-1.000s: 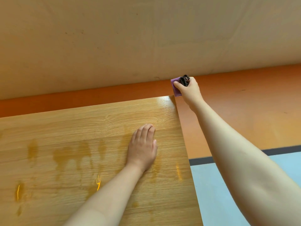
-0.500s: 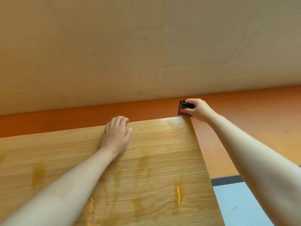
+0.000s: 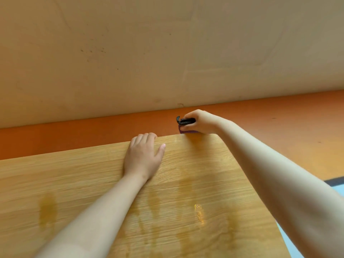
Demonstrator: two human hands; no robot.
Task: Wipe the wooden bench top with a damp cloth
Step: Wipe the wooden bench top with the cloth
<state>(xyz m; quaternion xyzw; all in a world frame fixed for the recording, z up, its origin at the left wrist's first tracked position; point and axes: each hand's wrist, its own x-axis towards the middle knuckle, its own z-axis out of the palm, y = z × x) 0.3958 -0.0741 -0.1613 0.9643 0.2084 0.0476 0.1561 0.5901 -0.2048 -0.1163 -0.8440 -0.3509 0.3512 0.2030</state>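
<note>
Step in hand, as judged: wiping the far right corner of the bench top [image 3: 186, 192]. The right hand [image 3: 202, 121] was closed around a purple cloth [image 3: 188, 131] together with a small black clip-like object [image 3: 185, 121]; what that object was could not be told. Only a sliver of the cloth showed beneath the fingers, touching the far edge of the wood right at the corner.

The left hand [image 3: 143, 159] lay open and flat, palm down, holding nothing, with its fingertips curled over the far edge. It sat just to the left of the right hand, apart from it, and appeared to be bracing.

Nearer the body than both hands, darker damp patches [image 3: 154, 203] and a glossy wet streak [image 3: 199, 213] showed on the wood. Judgement: that area had been wetted, but coverage looked uneven.

Next move, as judged: drag the cloth off the corner, back toward the body or leftward along the far edge. That path runs straight into the left hand, which would need lifting. The cloth must be pressed flat, since so little of it met the wood.
</note>
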